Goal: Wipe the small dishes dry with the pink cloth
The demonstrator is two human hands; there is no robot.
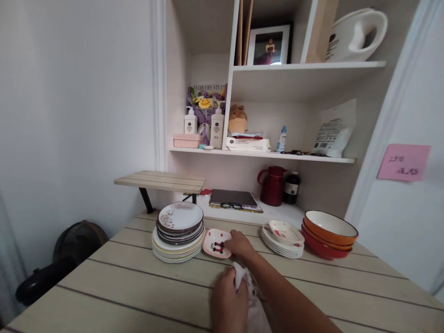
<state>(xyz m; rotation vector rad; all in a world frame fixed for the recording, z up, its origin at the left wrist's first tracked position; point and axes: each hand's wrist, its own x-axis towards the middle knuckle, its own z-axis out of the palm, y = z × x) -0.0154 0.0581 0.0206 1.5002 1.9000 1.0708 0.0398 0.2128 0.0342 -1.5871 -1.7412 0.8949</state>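
My right hand [240, 245] reaches forward and grips the right edge of a small square dish [210, 240], which is white with a pink rim and a red and black cartoon print. The dish lies beside the plate stacks, and my fingers hide its right side. Nearer to me, my left hand [229, 298] is closed around a crumpled pale cloth [255, 307] that hangs down by my right forearm. Left of the dish, brown-rimmed plates [181, 215] are piled on white and yellow-rimmed plates [173, 257].
To the right stand white plates [282, 252] topped by small patterned dishes [285, 231], then nested orange and red bowls [328, 236]. Behind are a low wooden riser [159, 180], a laptop [234, 198] with glasses, a red jug [273, 186] and a dark bottle [292, 187].
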